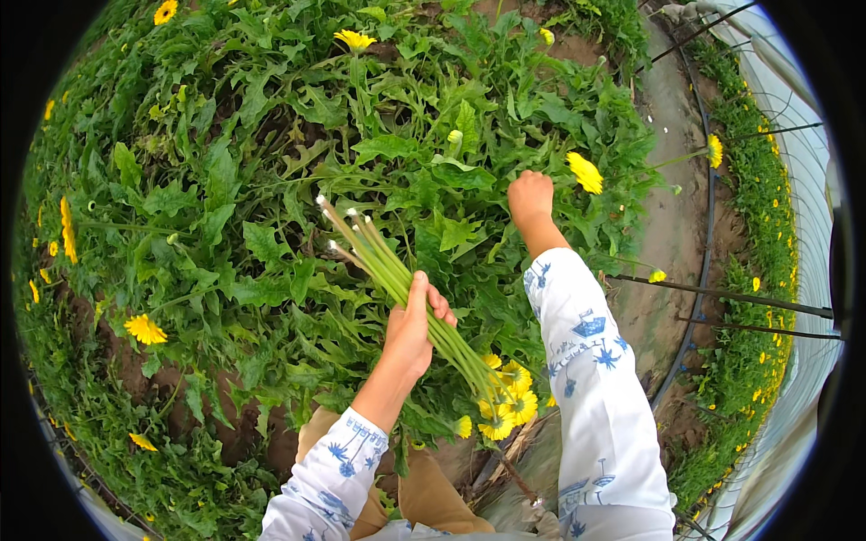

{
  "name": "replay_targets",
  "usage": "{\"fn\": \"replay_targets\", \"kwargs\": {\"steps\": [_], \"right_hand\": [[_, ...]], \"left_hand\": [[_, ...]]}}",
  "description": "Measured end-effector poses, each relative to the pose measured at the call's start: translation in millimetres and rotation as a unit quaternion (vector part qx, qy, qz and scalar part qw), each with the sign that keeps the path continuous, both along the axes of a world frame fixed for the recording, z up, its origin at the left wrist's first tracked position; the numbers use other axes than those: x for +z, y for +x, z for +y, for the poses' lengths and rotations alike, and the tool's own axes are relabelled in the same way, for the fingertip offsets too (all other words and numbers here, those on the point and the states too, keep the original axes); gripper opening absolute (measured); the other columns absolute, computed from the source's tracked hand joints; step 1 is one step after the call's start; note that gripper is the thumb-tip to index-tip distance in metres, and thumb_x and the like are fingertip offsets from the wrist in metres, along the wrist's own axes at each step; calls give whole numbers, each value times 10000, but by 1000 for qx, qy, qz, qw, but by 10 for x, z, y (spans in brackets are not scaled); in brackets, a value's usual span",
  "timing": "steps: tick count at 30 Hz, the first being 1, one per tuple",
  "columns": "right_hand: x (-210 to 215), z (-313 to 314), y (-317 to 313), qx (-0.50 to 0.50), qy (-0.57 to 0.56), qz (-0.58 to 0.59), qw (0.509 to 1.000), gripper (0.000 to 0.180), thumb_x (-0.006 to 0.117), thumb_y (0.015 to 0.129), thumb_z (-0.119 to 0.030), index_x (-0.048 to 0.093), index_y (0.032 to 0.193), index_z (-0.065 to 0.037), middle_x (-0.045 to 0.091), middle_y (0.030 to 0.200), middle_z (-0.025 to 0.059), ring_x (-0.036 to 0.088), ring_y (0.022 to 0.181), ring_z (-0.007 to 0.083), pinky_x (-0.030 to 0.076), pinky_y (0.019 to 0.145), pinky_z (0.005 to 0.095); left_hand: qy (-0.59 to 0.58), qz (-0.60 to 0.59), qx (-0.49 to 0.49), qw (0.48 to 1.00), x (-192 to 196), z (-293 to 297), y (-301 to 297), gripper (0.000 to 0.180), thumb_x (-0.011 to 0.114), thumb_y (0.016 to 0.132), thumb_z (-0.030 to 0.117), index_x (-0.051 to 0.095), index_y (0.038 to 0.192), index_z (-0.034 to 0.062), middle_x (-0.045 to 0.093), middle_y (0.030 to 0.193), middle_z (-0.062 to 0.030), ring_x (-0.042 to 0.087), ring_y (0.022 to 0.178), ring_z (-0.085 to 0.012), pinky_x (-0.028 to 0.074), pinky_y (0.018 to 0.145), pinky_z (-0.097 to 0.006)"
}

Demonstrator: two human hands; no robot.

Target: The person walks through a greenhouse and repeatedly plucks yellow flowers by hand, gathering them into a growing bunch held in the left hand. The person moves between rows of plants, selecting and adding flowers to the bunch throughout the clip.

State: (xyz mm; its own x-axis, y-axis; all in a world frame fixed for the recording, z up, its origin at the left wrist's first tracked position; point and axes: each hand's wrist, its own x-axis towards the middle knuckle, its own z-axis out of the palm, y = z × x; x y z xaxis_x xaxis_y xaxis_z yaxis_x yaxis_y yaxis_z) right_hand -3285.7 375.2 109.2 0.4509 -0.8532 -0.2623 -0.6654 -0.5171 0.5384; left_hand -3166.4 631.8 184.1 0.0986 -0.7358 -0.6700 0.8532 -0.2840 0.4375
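My left hand [410, 329] is closed around a bunch of yellow gerbera daisies [397, 275]. The pale cut ends of their stems point up and away from me, while the yellow heads [512, 401] hang down toward my right forearm. Farther out and to the right, my right hand [531, 200] is closed in a fist over the green leaves. Its fingertips are turned away, so what they hold, if anything, is hidden. Just right of that fist stands a yellow gerbera bloom [585, 172], and a closed bud [455, 137] rises to its left.
Dense leafy plants [271, 162] fill the bed, with scattered yellow blooms [145, 329]. On the right run a dirt path [672, 171], a black hose [703, 234] and thin dark rods [767, 304] reaching across. Beyond lie another flower row [753, 361] and white plastic sheeting [807, 225].
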Motion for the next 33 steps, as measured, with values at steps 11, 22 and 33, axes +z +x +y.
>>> {"fn": "replay_targets", "kwargs": {"steps": [11, 22, 33], "right_hand": [[-863, -202, -1, 19, 98, -70, 993, 87, 619, 782, -90, 693, 826, -77, 646, 922, 110, 660, 818, 272, 536, 655, 352], [-1714, 142, 204, -241, 237, -201, 920, 383, 542, 864, -384, 608, 1198, -207, 611, 1212, 56, 659, 935, 239, 523, 719, 359], [-1944, 487, 224, -268, 225, -230, 908, 372, 510, 877, -370, 610, 1194, -203, 608, 1219, 60, 659, 930, 244, 521, 738, 366]], "left_hand": [[33, 4, -25, 999, -66, -367, -90, 420, 393, 985, 449, 381, 733, 112, 384, 642, -9, 442, 648, -166, 434, 710, -356], [71, 19, -9, 997, -176, -475, -162, 427, 398, 983, 454, 381, 723, 115, 375, 654, -8, 424, 649, -163, 423, 712, -355], [83, 3, 12, 996, -245, -270, -108, 430, 375, 990, 453, 379, 728, 112, 373, 655, -14, 425, 658, -167, 425, 737, -364]]}}
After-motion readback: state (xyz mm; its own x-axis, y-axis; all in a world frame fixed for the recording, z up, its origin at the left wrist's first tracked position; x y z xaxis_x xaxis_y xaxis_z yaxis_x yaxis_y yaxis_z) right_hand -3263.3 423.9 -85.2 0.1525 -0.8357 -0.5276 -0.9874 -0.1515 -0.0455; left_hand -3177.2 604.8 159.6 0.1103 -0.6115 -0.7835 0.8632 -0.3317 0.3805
